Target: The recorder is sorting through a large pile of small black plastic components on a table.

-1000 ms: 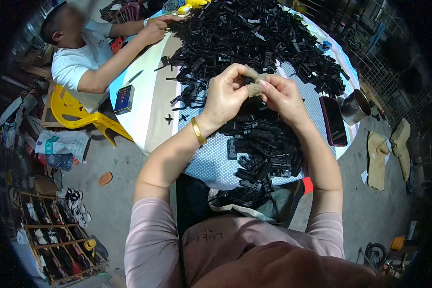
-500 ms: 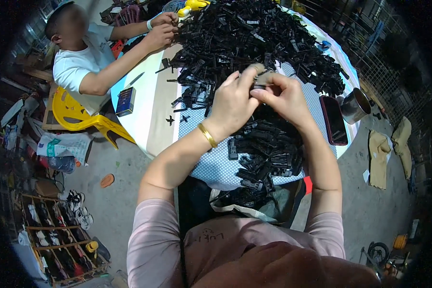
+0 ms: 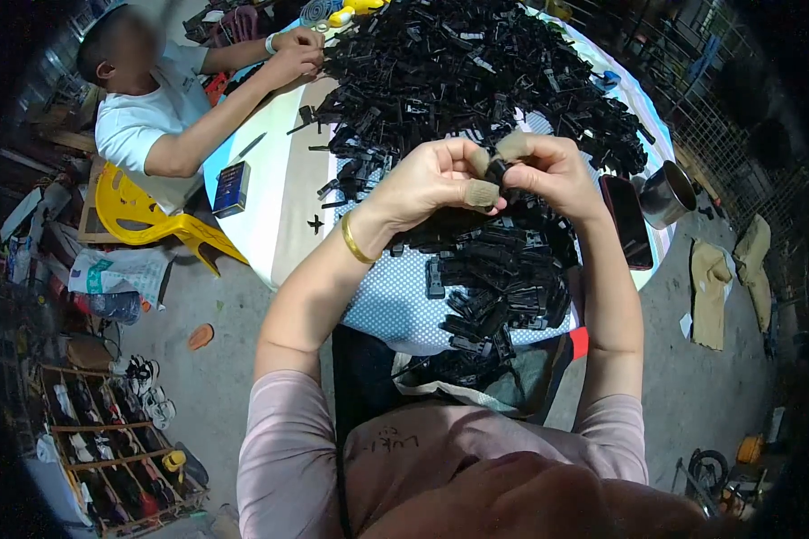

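Above the near part of the table, both my hands are closed around a small black plastic part [image 3: 497, 168], mostly hidden by the fingers. My right hand [image 3: 555, 180] pinches it between thumb and forefinger. Curled against its left side are the fingers of my left hand [image 3: 431, 182]. Tan covers wrap several of my fingertips. Below my hands lies a near pile of black plastic buckle-like parts [image 3: 494, 269]. A much larger heap of black parts [image 3: 440, 67] spreads over the far side. A small cross-shaped black piece [image 3: 315, 224] rests left of my left wrist.
To the right, a phone [image 3: 626, 220] lies beside a metal cup [image 3: 667, 195]. A dark box [image 3: 232, 189] and a knife-like tool [image 3: 253, 145] sit on the left. A co-worker [image 3: 148, 108] handles parts at far left. An open bag [image 3: 476, 382] with black parts hangs at my lap.
My hands have shifted slightly apart, and my left wrist has moved left. The fingertips show more openly around the small part. The co-worker's hands have moved slightly left.
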The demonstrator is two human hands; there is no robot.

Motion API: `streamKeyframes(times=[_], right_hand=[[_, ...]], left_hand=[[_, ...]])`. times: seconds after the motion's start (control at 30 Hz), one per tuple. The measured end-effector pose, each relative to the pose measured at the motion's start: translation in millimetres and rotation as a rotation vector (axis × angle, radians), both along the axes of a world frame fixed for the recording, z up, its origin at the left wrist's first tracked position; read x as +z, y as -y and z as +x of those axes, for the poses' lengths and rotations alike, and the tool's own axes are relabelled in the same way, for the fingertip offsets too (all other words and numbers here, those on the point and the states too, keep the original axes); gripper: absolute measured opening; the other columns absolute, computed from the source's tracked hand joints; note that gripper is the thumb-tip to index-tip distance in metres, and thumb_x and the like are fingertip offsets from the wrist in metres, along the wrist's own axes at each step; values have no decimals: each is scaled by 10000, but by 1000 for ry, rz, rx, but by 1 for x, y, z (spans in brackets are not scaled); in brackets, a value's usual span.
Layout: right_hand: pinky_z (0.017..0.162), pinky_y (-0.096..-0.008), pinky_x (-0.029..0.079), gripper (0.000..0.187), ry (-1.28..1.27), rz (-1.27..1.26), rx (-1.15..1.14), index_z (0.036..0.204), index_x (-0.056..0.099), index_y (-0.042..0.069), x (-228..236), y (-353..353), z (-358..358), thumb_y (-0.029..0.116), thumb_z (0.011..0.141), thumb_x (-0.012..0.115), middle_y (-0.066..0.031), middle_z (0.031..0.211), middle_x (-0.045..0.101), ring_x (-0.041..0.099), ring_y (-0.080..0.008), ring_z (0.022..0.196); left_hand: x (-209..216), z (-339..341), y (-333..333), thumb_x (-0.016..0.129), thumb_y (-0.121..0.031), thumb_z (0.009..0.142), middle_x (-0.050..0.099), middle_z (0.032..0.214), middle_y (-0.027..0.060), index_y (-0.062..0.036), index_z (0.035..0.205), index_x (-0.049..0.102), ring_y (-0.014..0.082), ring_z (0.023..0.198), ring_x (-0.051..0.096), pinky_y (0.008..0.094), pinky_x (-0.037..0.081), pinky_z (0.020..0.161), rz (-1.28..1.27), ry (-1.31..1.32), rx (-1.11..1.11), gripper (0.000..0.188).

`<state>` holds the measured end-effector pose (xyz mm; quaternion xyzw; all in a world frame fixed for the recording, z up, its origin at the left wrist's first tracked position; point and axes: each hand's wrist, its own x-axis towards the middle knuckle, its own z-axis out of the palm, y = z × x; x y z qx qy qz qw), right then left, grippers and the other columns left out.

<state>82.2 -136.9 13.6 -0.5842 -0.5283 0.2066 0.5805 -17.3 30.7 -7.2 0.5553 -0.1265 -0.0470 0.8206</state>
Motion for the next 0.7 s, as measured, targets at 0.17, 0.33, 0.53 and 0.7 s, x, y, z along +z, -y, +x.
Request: streamKeyframes(times=[0.17,0.33,0.53,0.7], right_hand=[[605,-206,401,188,86,54,-143,907,577,-12,-7,-6,-2,143,801,583,-13,785,540,499,-72,684],[496,-186,319,172,130,59,-252,879,559,7,-7,-7,-8,170,851,512,47,681,486,411,-33,587],[506,-185,336,181,193,-34,-323,813,554,9,-8,-11,-18,180,852,510,17,627,503,428,-41,555],[499,-190,343,193,124,-85,-306,797,552,6,-7,-8,-20,185,854,508,21,626,504,440,-41,550]], left_hand=[[-2,-1,2,618,-24,752,575,854,98,19,903,488,176,775,614,278,507,741,33,16,73,203],[1,-2,11,636,1,728,562,817,58,16,884,499,92,715,562,202,476,666,286,216,563,208],[-2,-6,16,592,16,763,553,942,70,32,1097,465,108,840,557,216,472,753,323,277,545,358],[-9,-4,23,619,-18,747,625,889,96,19,915,577,131,788,603,243,488,675,354,475,724,177]])
